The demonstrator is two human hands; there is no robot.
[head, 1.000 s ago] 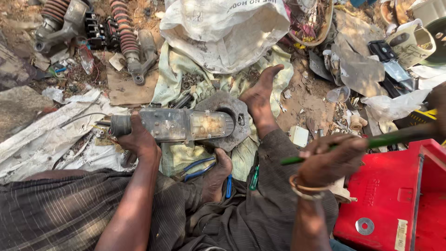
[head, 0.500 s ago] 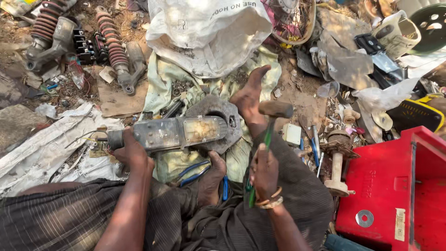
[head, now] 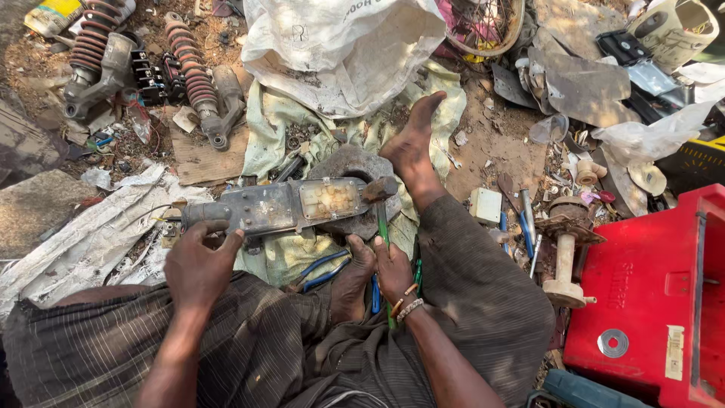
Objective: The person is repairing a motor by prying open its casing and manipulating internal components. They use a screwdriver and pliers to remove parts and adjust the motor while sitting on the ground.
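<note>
I sit on the ground with a long grey metal housing lying across a round metal block between my legs. My left hand grips the housing's left end. My right hand is closed on the green handle of a hammer, held upright just right of my left foot. The hammer's dark head rests at the housing's right end. My right foot stretches forward past the block on a dirty pale cloth.
Two coil-spring shock absorbers lie at the top left and a white sack at the top middle. A red box stands at the right beside a rusty spindle part. Blue-handled pliers lie under the housing.
My right hand swung in from the right with the green-handled hammer, which now stands upright with its head at the housing's right end. My left hand keeps its grip.
</note>
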